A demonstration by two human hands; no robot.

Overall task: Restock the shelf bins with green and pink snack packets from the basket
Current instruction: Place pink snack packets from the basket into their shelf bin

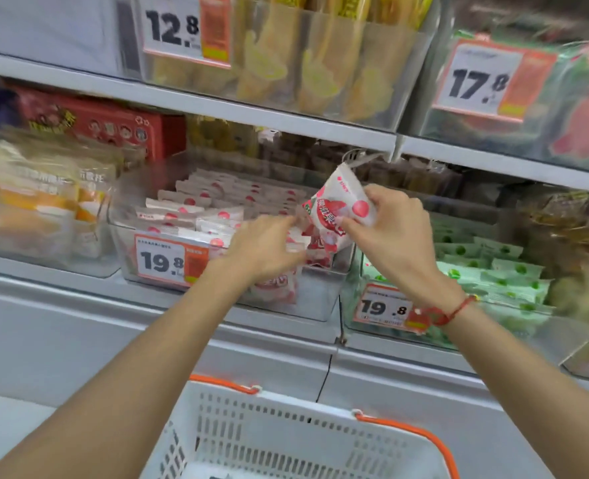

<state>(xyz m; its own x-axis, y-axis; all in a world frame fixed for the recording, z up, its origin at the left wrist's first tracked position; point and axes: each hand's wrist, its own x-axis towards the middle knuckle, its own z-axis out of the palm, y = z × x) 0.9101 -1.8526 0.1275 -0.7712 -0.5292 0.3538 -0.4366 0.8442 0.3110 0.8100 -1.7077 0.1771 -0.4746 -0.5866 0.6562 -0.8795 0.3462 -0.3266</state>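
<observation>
My right hand (pixel 395 229) grips a pink-and-white snack packet (pixel 338 202), held tilted above the right front corner of the clear bin (pixel 320 299) of pink packets. My left hand (pixel 265 250) reaches over that bin's front, fingers touching the lower edge of the held packet and the pink packets (pixel 217 202) lying there; whether it grips one is unclear. To the right stands a clear bin with green packets (pixel 493 271). The white basket (pixel 286 426) with orange handles sits below, between my arms; its contents are hidden.
Price tags reading 19.8 hang on both bin fronts (pixel 161 259). A shelf edge (pixel 286 122) runs close above, carrying bins of yellow snacks (pixel 303 63). A red box (pixel 106 126) and beige packs (pixel 37 195) fill the left; brown packs (pixel 569 223) the right.
</observation>
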